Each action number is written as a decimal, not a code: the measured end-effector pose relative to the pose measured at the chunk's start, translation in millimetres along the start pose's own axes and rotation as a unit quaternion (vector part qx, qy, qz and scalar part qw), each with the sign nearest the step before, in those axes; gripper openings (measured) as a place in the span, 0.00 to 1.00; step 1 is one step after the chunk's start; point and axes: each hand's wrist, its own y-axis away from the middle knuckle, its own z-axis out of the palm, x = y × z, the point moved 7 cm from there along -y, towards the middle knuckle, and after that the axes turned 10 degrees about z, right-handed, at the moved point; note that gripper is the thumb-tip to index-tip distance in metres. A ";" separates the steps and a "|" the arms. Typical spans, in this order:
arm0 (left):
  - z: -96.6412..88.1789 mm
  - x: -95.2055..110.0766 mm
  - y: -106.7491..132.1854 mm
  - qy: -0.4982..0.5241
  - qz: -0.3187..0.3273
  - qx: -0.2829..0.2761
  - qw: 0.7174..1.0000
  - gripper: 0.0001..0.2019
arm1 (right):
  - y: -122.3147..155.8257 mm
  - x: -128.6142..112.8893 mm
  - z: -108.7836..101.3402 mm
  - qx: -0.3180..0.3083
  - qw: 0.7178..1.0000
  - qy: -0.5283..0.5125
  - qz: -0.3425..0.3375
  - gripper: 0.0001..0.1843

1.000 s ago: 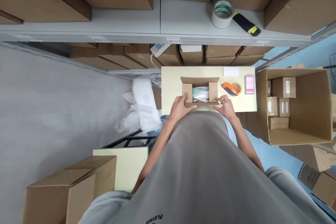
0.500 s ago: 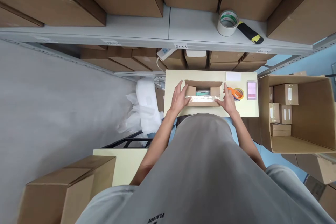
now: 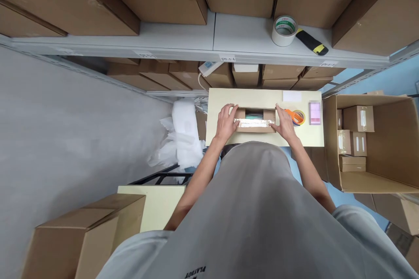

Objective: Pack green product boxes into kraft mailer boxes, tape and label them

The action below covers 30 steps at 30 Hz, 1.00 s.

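A small cardboard box (image 3: 255,129) lies on the cream table in front of me. A strip of shiny clear tape runs along its front flap, and something green shows through the gap in its top. My left hand (image 3: 225,122) grips the left end, thumb at the front and fingertips at the back flap's corner. At the opposite end my right hand (image 3: 284,124) has its thumb on the front edge and a finger on the back corner. Orange-handled scissors (image 3: 296,116) rest just right of that hand, with a yellow tape roll (image 3: 303,116) against them.
A large open carton (image 3: 389,178) holding several small boxes stands right of the table (image 3: 265,96). White foam wrap (image 3: 186,126) hangs at the left. On the shelf above are a tape roll (image 3: 284,39) and a black-and-yellow cutter (image 3: 310,42).
The box's back flap, which stood raised, is now folded lower over the top. My fingers have come in onto its back corners. The view has shifted slightly.
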 end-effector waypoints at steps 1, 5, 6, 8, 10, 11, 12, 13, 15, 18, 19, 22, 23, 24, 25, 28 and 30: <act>2.2 -0.5 4.5 -0.005 -0.010 -0.002 1.000 0.26 | 3.2 1.0 1.8 -0.002 1.000 0.006 -0.005 0.38; 13.8 -6.7 17.3 0.025 -0.053 0.010 0.998 0.10 | 13.7 6.3 9.9 0.017 1.000 -0.006 0.002 0.17; 16.0 -9.2 18.0 0.040 -0.064 0.024 0.997 0.09 | 14.1 8.1 11.3 0.033 0.999 -0.019 0.015 0.15; 20.3 -15.6 17.0 0.070 -0.092 0.055 0.992 0.07 | 12.3 12.9 14.4 0.068 0.995 -0.058 0.054 0.15; 24.9 -24.9 15.9 0.102 -0.138 0.090 0.981 0.03 | 8.0 19.3 20.2 0.084 0.984 -0.114 0.108 0.16; 27.3 -30.6 16.5 0.119 -0.170 0.109 0.972 0.03 | 5.7 22.8 24.4 0.081 0.976 -0.147 0.137 0.17; 30.1 -36.7 18.0 0.137 -0.205 0.126 0.961 0.08 | 3.8 26.2 28.8 0.072 0.967 -0.179 0.165 0.19; 33.4 -42.8 20.3 0.156 -0.240 0.138 0.948 0.14 | 2.2 29.5 33.1 0.061 0.957 -0.208 0.191 0.21; 41.8 -52.6 24.5 0.199 -0.295 0.141 0.924 0.22 | 0.7 35.0 38.8 0.040 0.942 -0.240 0.232 0.30; 51.3 -61.3 25.5 0.250 -0.325 0.120 0.904 0.19 | -0.6 38.7 39.7 0.013 0.935 -0.242 0.258 0.37; 52.2 -63.5 25.0 0.258 -0.329 0.117 0.901 0.17 | -1.2 38.5 38.6 0.004 0.936 -0.238 0.258 0.35; 51.4 -69.0 24.5 0.275 -0.340 0.118 0.892 0.19 | -2.2 36.2 34.5 -0.012 0.941 -0.227 0.249 0.28; 50.6 -69.9 25.2 0.283 -0.338 0.121 0.889 0.20 | -1.8 35.3 33.6 -0.014 0.943 -0.224 0.245 0.26; 49.5 -70.3 26.6 0.289 -0.334 0.125 0.889 0.21 | -1.0 34.4 33.7 -0.019 0.944 -0.224 0.241 0.25; 48.5 -70.3 29.0 0.292 -0.330 0.128 0.889 0.22 | 0.3 33.6 35.0 -0.025 0.945 -0.225 0.237 0.24; 48.4 -71.1 41.1 0.288 -0.336 0.127 0.888 0.22 | 5.9 33.9 43.1 -0.038 0.947 -0.209 0.240 0.23; 50.6 -72.0 48.1 0.289 -0.346 0.121 0.884 0.23 | 9.1 36.1 49.1 -0.034 0.949 -0.194 0.245 0.23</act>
